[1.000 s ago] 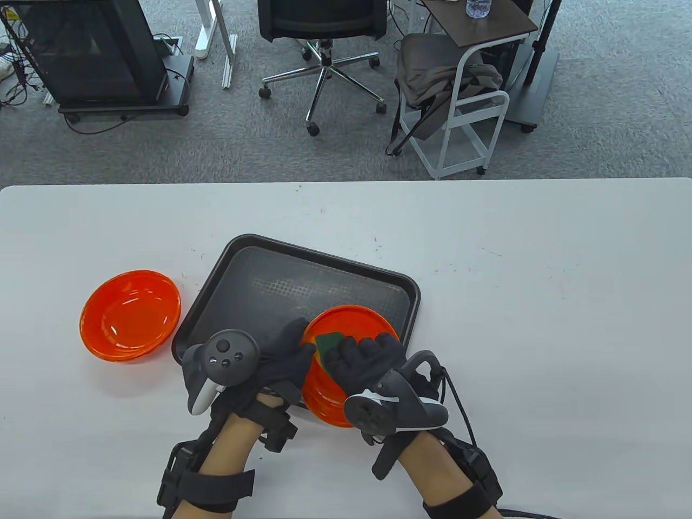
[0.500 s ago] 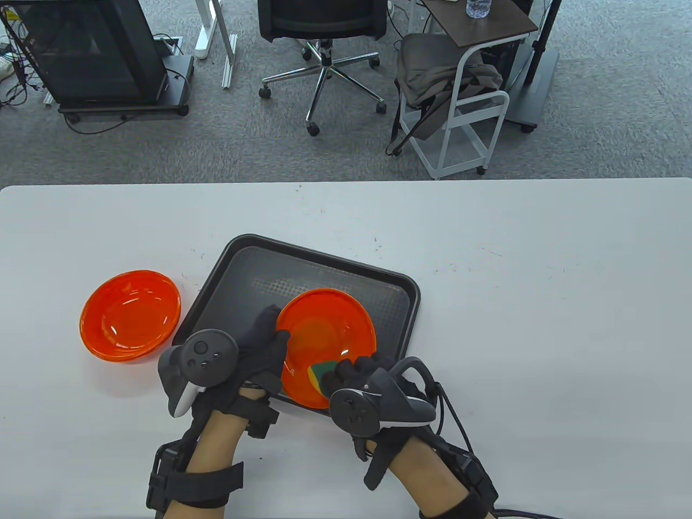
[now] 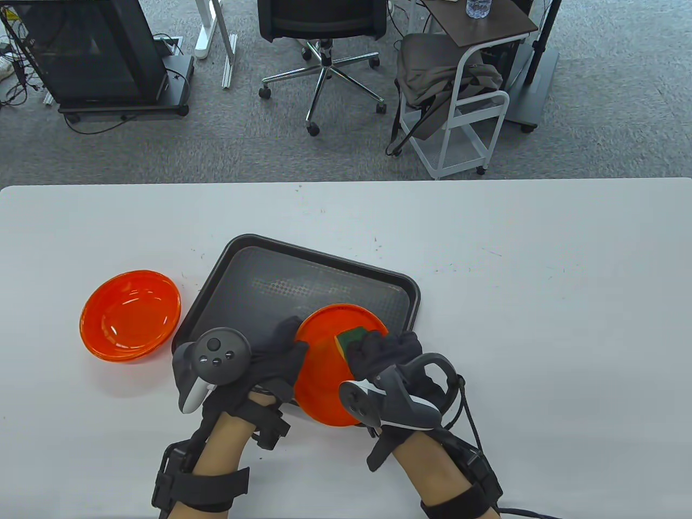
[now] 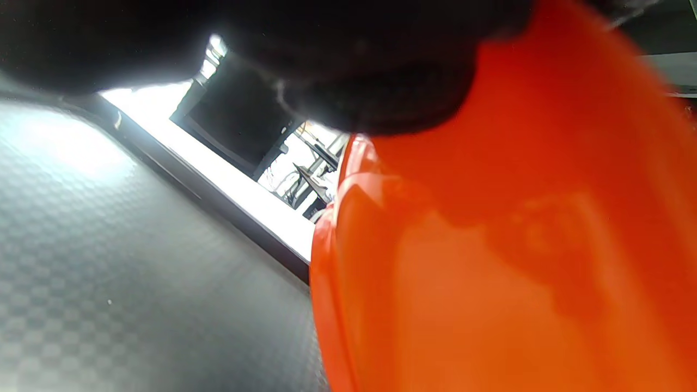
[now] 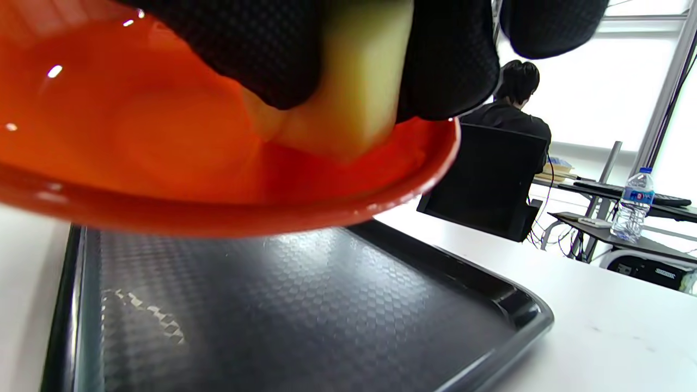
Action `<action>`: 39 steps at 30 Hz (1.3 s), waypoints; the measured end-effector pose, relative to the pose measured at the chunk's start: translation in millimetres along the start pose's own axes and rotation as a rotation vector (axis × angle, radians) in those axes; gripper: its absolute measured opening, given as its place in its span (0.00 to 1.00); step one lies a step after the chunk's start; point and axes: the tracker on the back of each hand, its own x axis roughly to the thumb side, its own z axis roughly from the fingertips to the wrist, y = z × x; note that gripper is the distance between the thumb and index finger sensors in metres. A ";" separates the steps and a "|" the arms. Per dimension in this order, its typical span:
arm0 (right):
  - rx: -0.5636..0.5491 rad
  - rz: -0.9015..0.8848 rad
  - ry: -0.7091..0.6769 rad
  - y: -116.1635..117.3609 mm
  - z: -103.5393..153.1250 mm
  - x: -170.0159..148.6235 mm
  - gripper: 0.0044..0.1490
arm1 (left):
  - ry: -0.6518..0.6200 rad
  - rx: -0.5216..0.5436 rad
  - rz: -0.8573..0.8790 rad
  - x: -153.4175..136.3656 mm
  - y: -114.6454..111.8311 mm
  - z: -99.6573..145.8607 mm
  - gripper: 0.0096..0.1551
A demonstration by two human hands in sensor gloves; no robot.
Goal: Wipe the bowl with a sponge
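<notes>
Table view: a white desk [image 3: 540, 324] carries a black tray [image 3: 259, 270] near its front middle. Over the tray's front right corner an orange bowl [image 3: 324, 373] is held tilted, its hollow facing up and toward the right hand. The left hand [image 3: 270, 359] grips the bowl's left rim, fingers curled around the edge, with its tracker [image 3: 219, 354] on the back of the hand. The right hand [image 3: 384, 354] reaches into the bowl from the right and holds a sponge [image 3: 350, 338], green on top and yellow beneath, against the inner wall near the bowl's far right rim; its fingers are clenched over the sponge. A second orange bowl [image 3: 130, 315] sits upright on the desk just left of the tray, apart from both hands. Beyond the desk's far edge stand an office chair [image 3: 324, 32] and a white cart [image 3: 465, 102].

Left wrist view: the orange bowl's outer wall [image 4: 517, 245] fills the right half, with dark gloved fingers [image 4: 370, 81] pressed on its upper edge. The textured tray floor [image 4: 136, 261] lies below, blurred.

Right wrist view: gloved fingers [image 5: 452, 60] clasp the yellow sponge body [image 5: 359, 92], which touches the bowl's inner surface [image 5: 136, 120]. The bowl's rim hangs above the tray [image 5: 305, 316], not touching it. A water bottle [image 5: 631, 204] stands on a far table.
</notes>
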 end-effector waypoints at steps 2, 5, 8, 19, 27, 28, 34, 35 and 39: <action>-0.040 -0.019 -0.011 0.5 -0.2 0.3 0.29 | -0.011 -0.007 0.002 1.8 -3.5 -0.5 0.30; -0.104 -0.052 -0.033 -0.7 0.2 2.4 0.29 | -0.021 -0.008 -0.020 4.3 -7.2 -0.9 0.30; -0.148 -0.097 -0.066 -1.2 1.0 3.8 0.30 | -0.032 -0.003 -0.042 5.8 -9.1 -1.1 0.30; -0.233 -0.372 -0.203 4.5 2.8 5.0 0.31 | -0.055 0.072 -0.034 6.2 -13.5 -0.5 0.30; -0.219 -0.443 -0.294 2.3 3.7 14.5 0.30 | -0.030 0.143 -0.011 0.5 -6.6 1.7 0.30; -0.213 -0.446 -0.303 1.7 3.7 15.5 0.30 | -0.026 0.148 -0.010 -0.2 -5.1 1.9 0.30; -0.144 -0.378 -0.348 -5.1 5.2 22.8 0.29 | 0.009 0.202 0.015 -10.7 9.6 3.8 0.30; -0.131 -0.356 -0.351 -6.9 5.6 24.0 0.29 | 0.017 0.217 0.017 -13.5 13.9 4.6 0.30; -0.095 -0.288 -0.320 -12.4 7.0 23.8 0.28 | 0.041 0.261 0.038 -22.2 26.5 7.7 0.30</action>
